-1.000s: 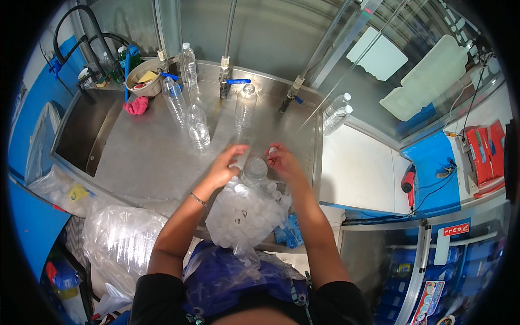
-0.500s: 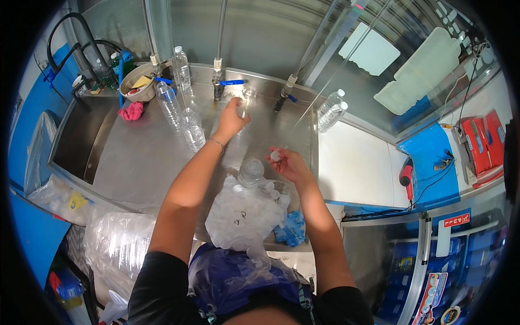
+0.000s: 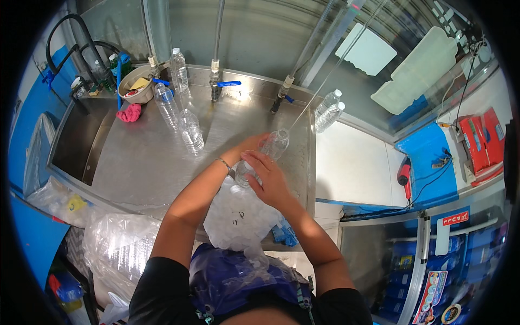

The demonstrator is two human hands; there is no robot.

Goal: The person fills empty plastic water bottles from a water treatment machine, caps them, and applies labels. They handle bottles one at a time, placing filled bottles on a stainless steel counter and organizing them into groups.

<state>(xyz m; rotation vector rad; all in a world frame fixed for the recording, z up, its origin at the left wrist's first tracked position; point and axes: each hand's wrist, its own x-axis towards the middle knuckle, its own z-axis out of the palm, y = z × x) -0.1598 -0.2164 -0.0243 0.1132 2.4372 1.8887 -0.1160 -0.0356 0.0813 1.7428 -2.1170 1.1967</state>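
Note:
At the right half of the steel counter (image 3: 135, 157), my left hand (image 3: 254, 145) is closed on a clear plastic bottle (image 3: 277, 142), partly hidden by my right hand. My right hand (image 3: 271, 176) lies in front, fingers bent and thumb apart, round a clear round plastic container (image 3: 242, 174). That container stands at the upper edge of a bag of white bottle caps (image 3: 238, 214). No single cap shows in my right hand; its palm side is hidden. Left of my hands, two clear bottles (image 3: 192, 135) (image 3: 167, 105) stand close together.
Taps with blue levers (image 3: 228, 84) line the back wall, one more clear bottle (image 3: 179, 70) beside them. A bowl (image 3: 136, 86), pink cloth (image 3: 129, 112) and sink (image 3: 81, 135) lie left. Two bottles (image 3: 327, 111) stand on the white ledge (image 3: 352, 162); blue plastic (image 3: 286, 232) lies beside the bag.
My left hand has come from near the middle tap toward me and right, now with a bottle. My right hand moved left onto the round container; the cap it pinched no longer shows.

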